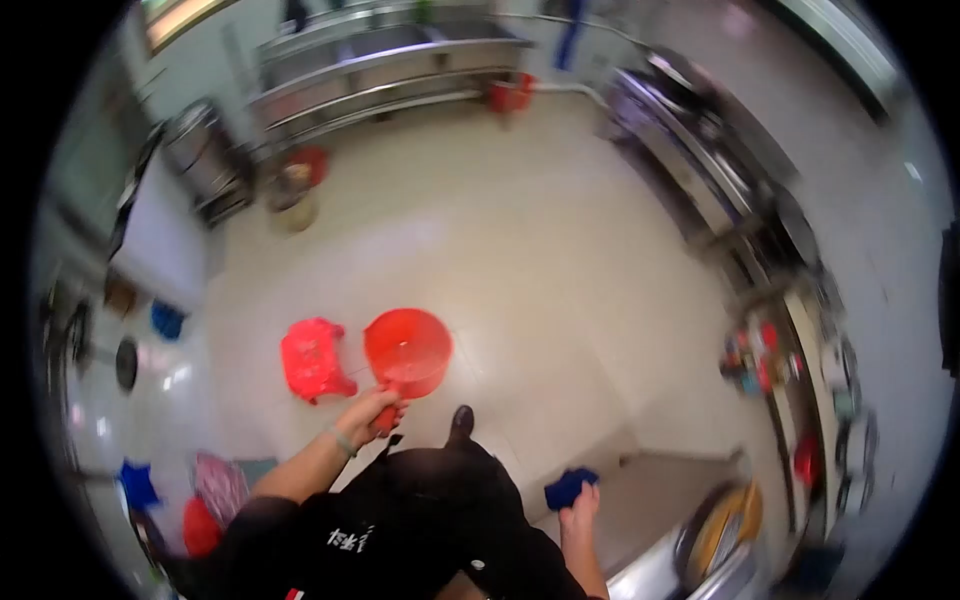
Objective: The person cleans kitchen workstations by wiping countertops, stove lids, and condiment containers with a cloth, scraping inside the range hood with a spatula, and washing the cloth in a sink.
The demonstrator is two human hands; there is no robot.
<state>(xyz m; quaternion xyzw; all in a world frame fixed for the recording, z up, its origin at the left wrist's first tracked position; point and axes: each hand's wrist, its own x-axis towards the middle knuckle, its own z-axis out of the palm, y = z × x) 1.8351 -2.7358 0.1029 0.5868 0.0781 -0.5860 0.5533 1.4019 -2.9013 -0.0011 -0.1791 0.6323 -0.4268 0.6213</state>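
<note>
My left hand (pixel 374 411) is closed round the handle of a red plastic water dipper (pixel 410 350), held out in front of me above the floor. The dipper's round bowl faces up; whether it has water in it is hard to tell. A dark blue cloth (pixel 569 489) hangs bunched in my right hand (pixel 580 512), low at my right side and close to a metal counter (pixel 650 490). Just left of the dipper, a pinkish-red plastic stool (pixel 312 358) stands on the floor.
Steel sinks (pixel 390 70) line the far wall, with a red bucket (pixel 511 94) beneath. A metal stove bench (pixel 690 150) runs along the right. Back left are a steel drum (pixel 198 145) and a bin (pixel 293 205). Pale tiles (pixel 520 260) cover the floor.
</note>
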